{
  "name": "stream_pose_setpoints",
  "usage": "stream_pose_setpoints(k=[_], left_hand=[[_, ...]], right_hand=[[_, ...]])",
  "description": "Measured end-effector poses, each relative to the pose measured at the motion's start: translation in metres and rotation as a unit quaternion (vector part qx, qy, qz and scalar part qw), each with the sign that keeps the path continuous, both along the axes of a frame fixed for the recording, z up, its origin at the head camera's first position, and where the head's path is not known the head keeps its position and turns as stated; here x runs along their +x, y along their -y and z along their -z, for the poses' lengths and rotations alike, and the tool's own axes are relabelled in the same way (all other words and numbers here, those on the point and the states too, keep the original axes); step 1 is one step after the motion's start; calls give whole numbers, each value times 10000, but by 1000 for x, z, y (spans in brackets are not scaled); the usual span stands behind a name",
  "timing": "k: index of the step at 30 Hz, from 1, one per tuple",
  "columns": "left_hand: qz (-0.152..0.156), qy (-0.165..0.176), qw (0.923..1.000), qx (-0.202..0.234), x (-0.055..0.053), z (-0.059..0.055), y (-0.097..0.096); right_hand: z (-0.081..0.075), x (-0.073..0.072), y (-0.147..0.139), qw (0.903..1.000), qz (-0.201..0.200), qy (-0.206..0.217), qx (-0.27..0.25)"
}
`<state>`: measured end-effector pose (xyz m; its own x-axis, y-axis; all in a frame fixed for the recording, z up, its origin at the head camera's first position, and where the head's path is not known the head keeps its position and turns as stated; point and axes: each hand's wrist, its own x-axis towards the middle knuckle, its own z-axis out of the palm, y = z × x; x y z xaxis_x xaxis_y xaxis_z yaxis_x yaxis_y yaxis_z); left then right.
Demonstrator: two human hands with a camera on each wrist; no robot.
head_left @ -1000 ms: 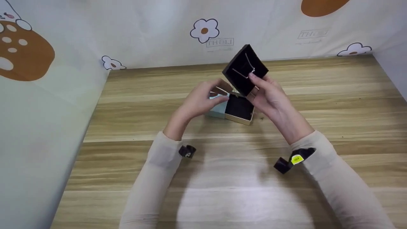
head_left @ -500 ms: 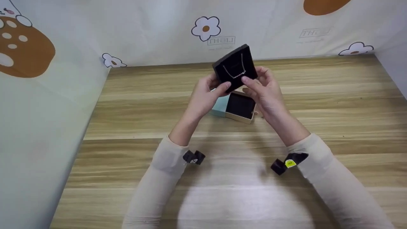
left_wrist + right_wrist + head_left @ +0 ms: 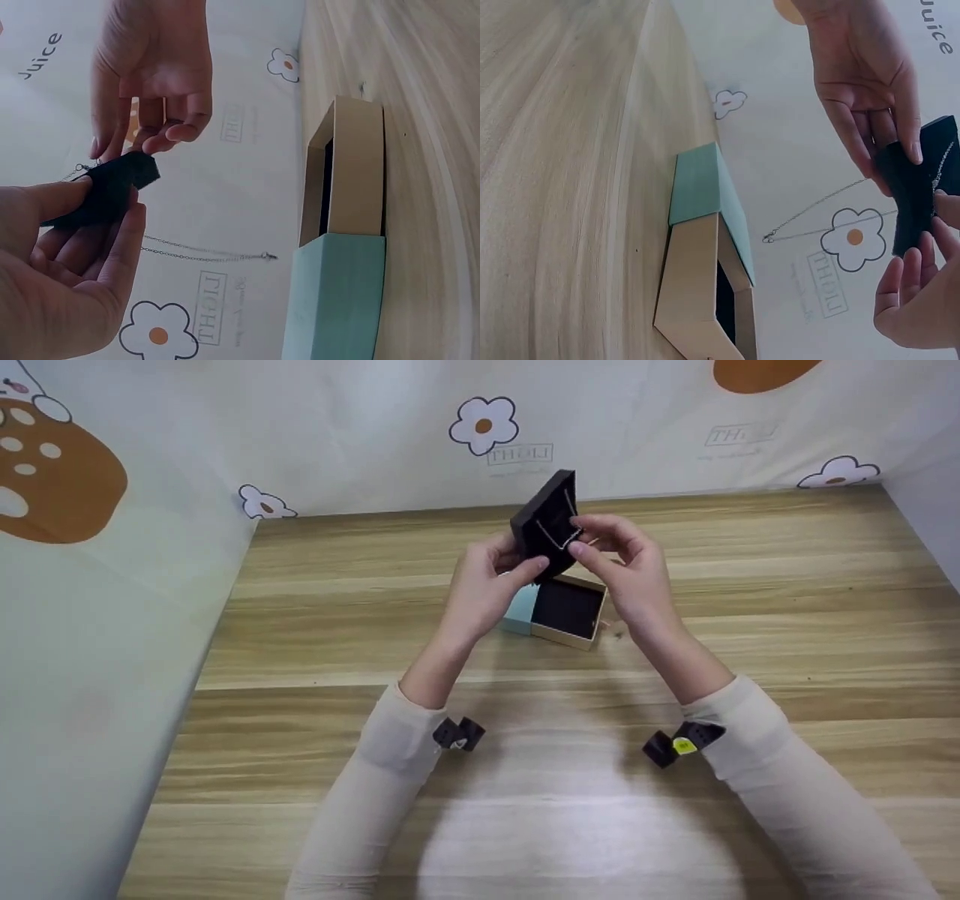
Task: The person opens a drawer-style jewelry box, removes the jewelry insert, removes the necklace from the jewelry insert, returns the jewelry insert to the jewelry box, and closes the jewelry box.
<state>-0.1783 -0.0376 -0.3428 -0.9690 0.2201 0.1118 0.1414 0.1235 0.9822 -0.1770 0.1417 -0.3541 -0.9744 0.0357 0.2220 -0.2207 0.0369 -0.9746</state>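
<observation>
My left hand (image 3: 480, 585) grips a black necklace insert pad (image 3: 531, 526) by its lower left edge, thumb on the face and fingers behind. The pad is tilted up above the table. A thin silver necklace (image 3: 266, 256) is strung on it, its front lying across the dark face while a loop with a clasp hangs down behind in both wrist views. With thumb and index finger, my right hand (image 3: 637, 570) pinches the necklace at its front, close to the pad's right side. Below both hands, a mint-and-beige drawer box (image 3: 517, 611) stands partly pulled out, black inside.
The wooden table (image 3: 315, 750) runs back to a pale patterned curtain (image 3: 360, 442). A small light-coloured bit (image 3: 618, 631) lies just right of the box. Black wrist cameras (image 3: 459, 733) sit on both sleeves.
My left hand has come up from above the box and taken hold of the pad. My right hand has shifted from the pad to the necklace, and the pad has turned to face right.
</observation>
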Motion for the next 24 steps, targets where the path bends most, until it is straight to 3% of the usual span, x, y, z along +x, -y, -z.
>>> stream_pose_setpoints(k=[5,15,20,24], left_hand=[[70,-256,9991,-322,1,0,-1],[602,-340,9976,-30,2,9,-6],[463,-285,9985,5,1,11,-7],[272,-237,9992,-149,0,13,-7]], right_hand=[[1,0,0,9998,7,-49,-179],[2,1,4,9950,-550,289,-784],[2,2,3,9890,-826,326,-1180],[3,3,3,9788,-1166,411,-1632]])
